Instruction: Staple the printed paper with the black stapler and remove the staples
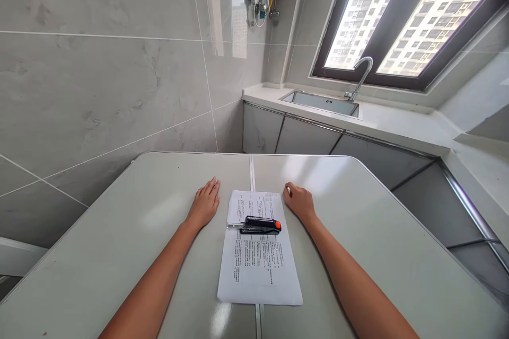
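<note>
A black stapler (260,225) with an orange-red tip lies crosswise on a printed sheet of paper (258,290). Its clear or metallic strip sticks out to the left. Whether more than one sheet lies there, I cannot tell. My left hand (204,204) rests palm down left of the paper, fingers stretched out, holding nothing. To the right, close by the paper's upper corner, my right hand (300,201) lies on the table with its fingers curled in. Nothing shows in it. Neither hand touches the stapler.
The pale table (183,286) has a metal seam running down its middle under the paper. Beyond it stands a counter (397,122) with a sink (322,102) and a faucet (361,77) below a window (393,21). A grey tiled wall (103,85) rises on the left.
</note>
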`<state>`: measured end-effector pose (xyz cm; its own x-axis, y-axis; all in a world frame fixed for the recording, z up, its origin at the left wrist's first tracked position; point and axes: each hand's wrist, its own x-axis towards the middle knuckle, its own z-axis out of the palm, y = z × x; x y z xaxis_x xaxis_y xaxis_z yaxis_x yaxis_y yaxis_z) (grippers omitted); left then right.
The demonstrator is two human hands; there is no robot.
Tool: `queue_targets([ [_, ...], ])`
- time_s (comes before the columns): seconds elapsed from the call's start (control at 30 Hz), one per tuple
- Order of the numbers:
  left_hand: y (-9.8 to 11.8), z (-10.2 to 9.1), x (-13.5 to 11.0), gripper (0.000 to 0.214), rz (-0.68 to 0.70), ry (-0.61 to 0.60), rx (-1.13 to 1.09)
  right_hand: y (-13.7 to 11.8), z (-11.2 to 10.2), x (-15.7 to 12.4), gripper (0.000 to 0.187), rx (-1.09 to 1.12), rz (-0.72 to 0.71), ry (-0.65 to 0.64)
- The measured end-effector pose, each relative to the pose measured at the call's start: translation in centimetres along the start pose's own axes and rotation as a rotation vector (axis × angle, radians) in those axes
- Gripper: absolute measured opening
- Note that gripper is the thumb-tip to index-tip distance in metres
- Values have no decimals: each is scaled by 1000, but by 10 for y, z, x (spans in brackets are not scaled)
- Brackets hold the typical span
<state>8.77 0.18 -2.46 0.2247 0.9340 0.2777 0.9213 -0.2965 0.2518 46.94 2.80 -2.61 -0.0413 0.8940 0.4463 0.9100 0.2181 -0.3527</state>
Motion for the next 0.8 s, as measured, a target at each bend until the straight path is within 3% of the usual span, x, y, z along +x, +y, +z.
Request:
queue_targets([
  [0.23,-3,-2,2,48,-1,61,-128,-3,2,-3,25,-155,-80,-22],
  [0.47,-4,-9,0,32,-8,126,-355,-5,1,-6,27,-107,-112,-17],
  [0.63,2,-19,-1,30,-46,130,-522,-18,-16,-14,27,318,-61,21],
  [0.8,8,-21,-4,33,-230,145,-859,-49,-31,-37,42,649,-57,-33],
])
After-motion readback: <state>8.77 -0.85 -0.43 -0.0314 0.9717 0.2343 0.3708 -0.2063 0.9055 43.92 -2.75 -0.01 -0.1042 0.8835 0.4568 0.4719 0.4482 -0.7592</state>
